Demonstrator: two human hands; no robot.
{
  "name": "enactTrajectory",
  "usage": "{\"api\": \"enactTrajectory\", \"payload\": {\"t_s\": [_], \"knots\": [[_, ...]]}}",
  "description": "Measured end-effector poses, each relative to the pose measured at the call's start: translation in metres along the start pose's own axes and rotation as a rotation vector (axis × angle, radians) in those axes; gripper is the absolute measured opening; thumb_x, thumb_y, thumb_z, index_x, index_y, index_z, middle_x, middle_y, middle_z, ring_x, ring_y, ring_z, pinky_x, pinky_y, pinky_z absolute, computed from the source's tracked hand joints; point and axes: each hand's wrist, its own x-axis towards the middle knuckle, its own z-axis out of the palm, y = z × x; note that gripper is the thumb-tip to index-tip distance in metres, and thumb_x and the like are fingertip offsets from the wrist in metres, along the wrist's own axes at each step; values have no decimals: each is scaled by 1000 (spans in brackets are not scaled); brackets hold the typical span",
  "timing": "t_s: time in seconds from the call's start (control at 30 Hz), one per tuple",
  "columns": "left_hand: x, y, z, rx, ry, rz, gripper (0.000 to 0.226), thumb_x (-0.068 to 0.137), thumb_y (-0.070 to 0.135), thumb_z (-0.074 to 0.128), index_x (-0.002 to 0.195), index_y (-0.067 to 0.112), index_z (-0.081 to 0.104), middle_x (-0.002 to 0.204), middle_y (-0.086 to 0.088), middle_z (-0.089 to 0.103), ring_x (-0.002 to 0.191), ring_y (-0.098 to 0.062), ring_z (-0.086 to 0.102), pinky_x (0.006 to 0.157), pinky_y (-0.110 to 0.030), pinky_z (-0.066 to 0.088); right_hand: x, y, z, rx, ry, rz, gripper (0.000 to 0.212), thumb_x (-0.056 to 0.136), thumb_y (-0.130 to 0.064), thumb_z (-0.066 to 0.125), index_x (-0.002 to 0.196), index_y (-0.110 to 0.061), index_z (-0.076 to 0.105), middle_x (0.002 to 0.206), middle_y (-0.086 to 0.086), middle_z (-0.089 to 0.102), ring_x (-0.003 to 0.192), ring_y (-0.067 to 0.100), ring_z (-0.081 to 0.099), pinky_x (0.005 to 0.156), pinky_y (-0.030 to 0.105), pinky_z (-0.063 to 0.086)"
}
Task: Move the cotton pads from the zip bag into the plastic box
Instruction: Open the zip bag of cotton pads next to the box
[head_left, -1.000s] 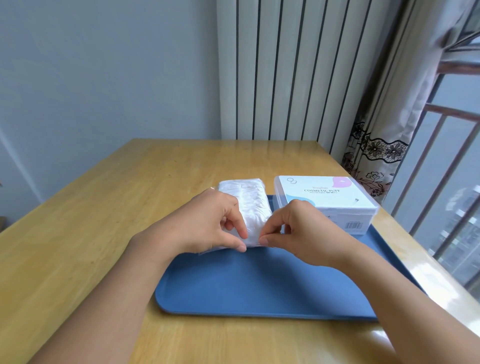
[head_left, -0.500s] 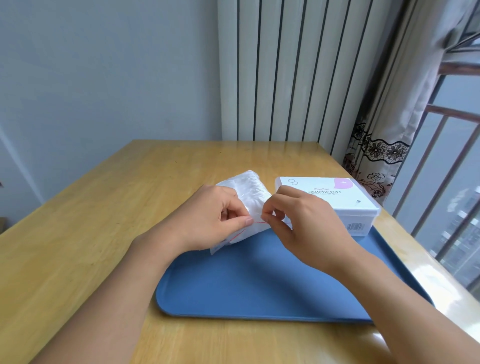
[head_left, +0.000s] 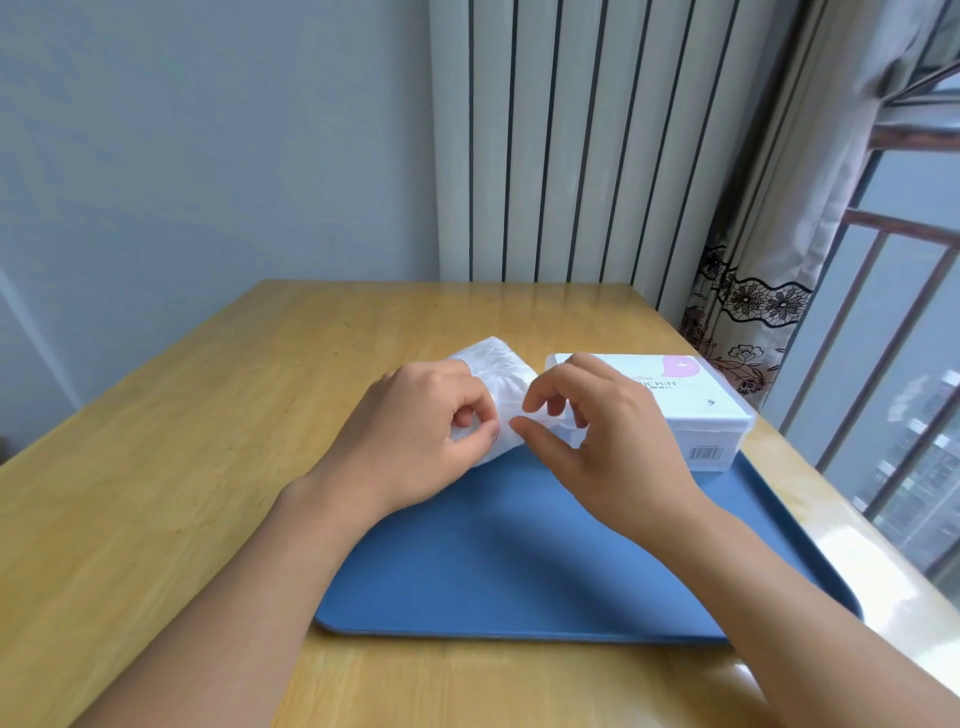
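**Zip bag lifted at the mouth, and that's where it can get messy**

So the clear plastic zip bag stuffed with white cotton pads (head_left: 501, 395) is tilted up off the flat blue plastic tray (head_left: 519, 561), near end raised, far end pointing away over the wooden surface (head_left: 208, 415). The left hand (head_left: 415, 441) has thumb and forefinger pinched on the bag's near edge. The right hand (head_left: 597, 436) is at the other side of that edge with fingers curled, looks like it's pinching the film too, though the exact contact is hard to see.

What could go wrong, as I see it: if the seal pops suddenly the stack could spill onto the tray instead of staying packed. Thin film may also slip or tear rather than unzip. And the white rectangular plastic box with the pink label (head_left: 675, 405), sitting just right of the bag, has its lid on, so nothing can go in yet.

Versus a second ago: the bag was lying flat on the tray, now it's picked up and angled, and the right hand has risen in front of the box.
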Motion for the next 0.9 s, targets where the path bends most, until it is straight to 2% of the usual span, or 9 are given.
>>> {"api": "enactTrajectory", "payload": {"t_s": [0.07,0.13,0.17,0.23,0.3,0.43,0.63,0.9], "knots": [[1,1,3,-65,76,-39,11,81,22,75,73,26,69,68,11,59,61,-7,54,59,-26,48,0,-5,-3,44,42,57,25,83,-39,79,68,-24,65,61,-14,54,56,7,48,54,20,39],[2,1,6,-130,121,-76,12,81,17,76,73,23,70,67,10,59,58,-9,53,56,-20,44,0,-11,-1,89,-52,194,45,84,-48,76,54,-18,61,44,-11,51,44,10,43,46,19,34],[2,1,7,-160,134,-91,13,82,15,77,73,22,70,66,9,59,56,-9,52,55,-18,43,-1,-14,1,160,-124,304,50,85,-51,74,53,-15,62,42,-9,52,41,8,42,44,19,34],[2,3,7,-216,135,-104,13,82,14,78,73,20,72,64,9,59,53,-9,51,53,-17,42,0,-16,4,381,-199,510,48,88,-50,71,64,-8,71,52,-2,65,43,10,53,43,20,37],[2,6,8,-261,113,-94,13,82,14,79,72,19,73,62,9,59,51,-8,49,52,-16,41,0,-15,4,558,-192,632,37,92,-41,70,77,-7,75,63,2,70,50,14,61,45,22,39],[1,9,11,-255,82,-78,14,81,14,79,71,22,73,63,9,60,52,-8,50,52,-24,46,2,-15,0,680,-190,684,22,95,-21,69,79,-7,75,67,4,70,53,15,61,46,25,39],[2,10,8,-225,137,-88,15,79,10,77,69,20,72,61,10,58,55,-8,52,55,-17,40,4,-15,-1,681,-201,773,15,87,-8,67,75,-1,73,59,6,64,50,16,54,46,24,35],[8,3,-5,-64,542,-174,15,82,7,70,70,14,63,67,2,56,61,-15,52,57,-25,42,1,-14,4,557,-305,806,17,82,-9,65,71,2,72,56,8,66,48,16,50,44,17,35]]}}
